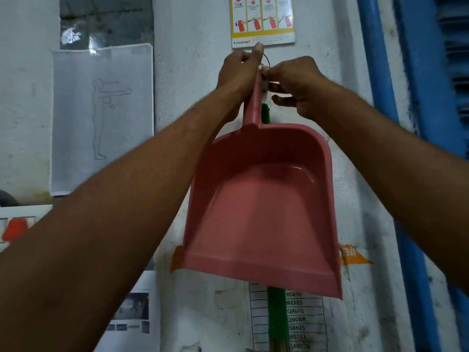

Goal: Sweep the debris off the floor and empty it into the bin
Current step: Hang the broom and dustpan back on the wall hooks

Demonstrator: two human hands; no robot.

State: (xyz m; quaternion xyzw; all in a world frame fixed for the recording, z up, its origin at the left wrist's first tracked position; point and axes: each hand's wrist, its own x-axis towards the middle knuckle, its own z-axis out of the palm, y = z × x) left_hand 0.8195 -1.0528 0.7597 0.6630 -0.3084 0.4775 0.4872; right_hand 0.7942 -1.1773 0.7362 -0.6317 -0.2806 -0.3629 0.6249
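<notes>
Up against the white wall (193,80), my left hand (237,72) grips the pink dustpan (261,212) by its handle (253,105) while my right hand (297,85) pinches the black cord (267,60) above.

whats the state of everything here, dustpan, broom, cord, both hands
dustpan: empty, handle up, mouth down, open side facing out, close to the wall
broom: upright behind the dustpan, mostly hidden
cord: looped at the tip of the dustpan's handle; cannot tell if it is on a hook
left grip: curled round the top of the dustpan's handle
right grip: fingertips pinching the cord at the handle's tip
</notes>
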